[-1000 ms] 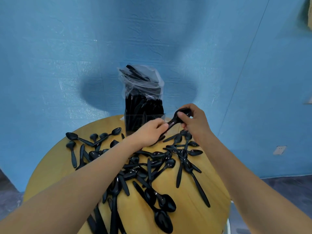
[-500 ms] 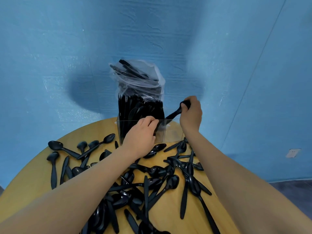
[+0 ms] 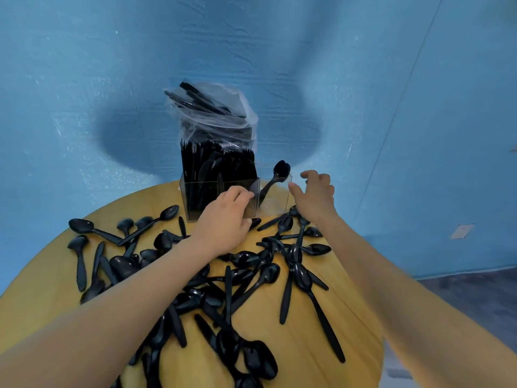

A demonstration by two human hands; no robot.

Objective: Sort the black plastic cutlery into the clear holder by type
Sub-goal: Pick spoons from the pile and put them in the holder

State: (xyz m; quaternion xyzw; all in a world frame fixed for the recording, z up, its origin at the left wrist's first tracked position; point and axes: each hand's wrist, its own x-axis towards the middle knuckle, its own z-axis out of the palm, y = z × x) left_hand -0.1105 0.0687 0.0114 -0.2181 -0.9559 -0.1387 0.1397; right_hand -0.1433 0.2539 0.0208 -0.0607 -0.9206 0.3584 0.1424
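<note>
Your right hand (image 3: 314,196) had an open grip, fingers spread just beside the clear holder (image 3: 275,198), touching nothing. Your left hand (image 3: 225,219) rested against the holder's front wall, fingers curled; I couldn't tell whether that grip held anything. One spoon (image 3: 275,177) stood tilted in the right compartment, bowl up; the left compartments were packed with cutlery. Loose spoons (image 3: 251,275) littered the round worktop (image 3: 321,357).

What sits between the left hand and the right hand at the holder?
In the head view, the clear holder's right compartment, with one spoon leaning in it, lies between left hand and right hand.
</note>
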